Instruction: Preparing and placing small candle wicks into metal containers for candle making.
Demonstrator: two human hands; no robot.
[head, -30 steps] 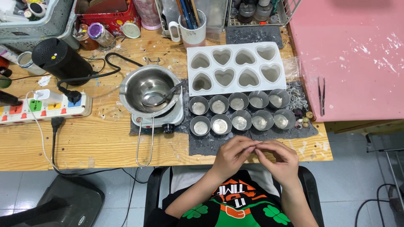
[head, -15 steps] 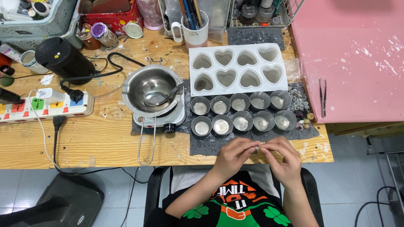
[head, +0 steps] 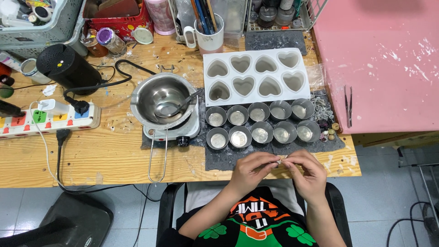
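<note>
My left hand (head: 250,170) and my right hand (head: 307,171) meet at the near table edge, fingertips pinched together on a tiny pale piece (head: 280,160) that I cannot make out. Just beyond them, on a dark grey mat (head: 219,158), stand two rows of small round metal tins (head: 261,134) with pale bottoms. Behind the tins lies a white heart-shaped mould tray (head: 256,59). Left of the tins, a steel melting pot (head: 162,98) with a spoon in it sits on a small hot plate (head: 176,132).
A power strip (head: 45,120) with plugs and a black cylinder (head: 66,68) sit at the left. A mug of tools (head: 208,34), jars and baskets line the back. A pink board (head: 379,64) with tweezers (head: 348,105) covers the right. Small beads (head: 330,128) lie by the tins.
Both hands stay together at the table edge, with only small finger movement on the tiny piece.
</note>
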